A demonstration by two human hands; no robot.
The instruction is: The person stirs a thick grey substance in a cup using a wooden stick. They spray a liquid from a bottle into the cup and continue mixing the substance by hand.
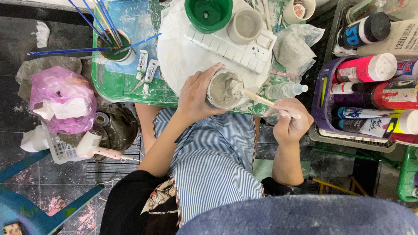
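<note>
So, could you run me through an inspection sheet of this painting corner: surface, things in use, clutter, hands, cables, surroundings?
Surface: green table, paint-smeared, with a round white board on top.
Job's things: small cup of grey paste; wooden stick with its end in the paste.
Clutter: white palette, green bowl, grey cup, jar of blue-handled brushes, two paint tubes, small clear bottle, crumpled plastic bag.
Hands: left hand wraps the cup; right hand grips the stick.
Cables: thin cord on the floor by the hair dryer.
Surroundings: purple basket of paint bottles, pink bag, dark tiled floor.
</note>
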